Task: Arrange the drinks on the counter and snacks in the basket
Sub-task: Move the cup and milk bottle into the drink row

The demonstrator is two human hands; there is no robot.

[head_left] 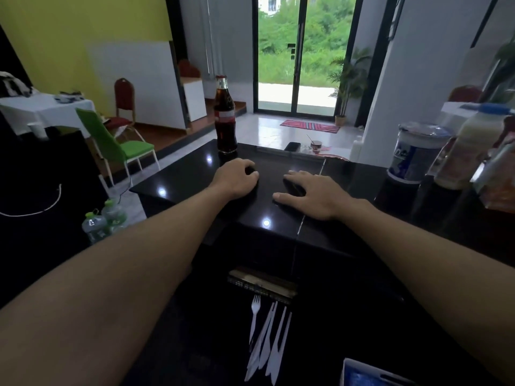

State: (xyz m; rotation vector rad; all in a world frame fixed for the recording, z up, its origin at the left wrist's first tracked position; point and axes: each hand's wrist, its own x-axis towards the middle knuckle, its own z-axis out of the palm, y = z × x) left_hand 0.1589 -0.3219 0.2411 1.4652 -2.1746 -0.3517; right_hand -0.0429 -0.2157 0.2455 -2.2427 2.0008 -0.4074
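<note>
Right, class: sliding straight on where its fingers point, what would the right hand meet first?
Probably the upright dark glass cola bottle with the red cap, though the right hand might brush the left hand first; depth is unclear.

Green chair [97,129], red chair [124,93], potted palm [348,79], striped rug [309,126], white plastic cutlery [267,338], glass sliding doors [278,51]
</note>
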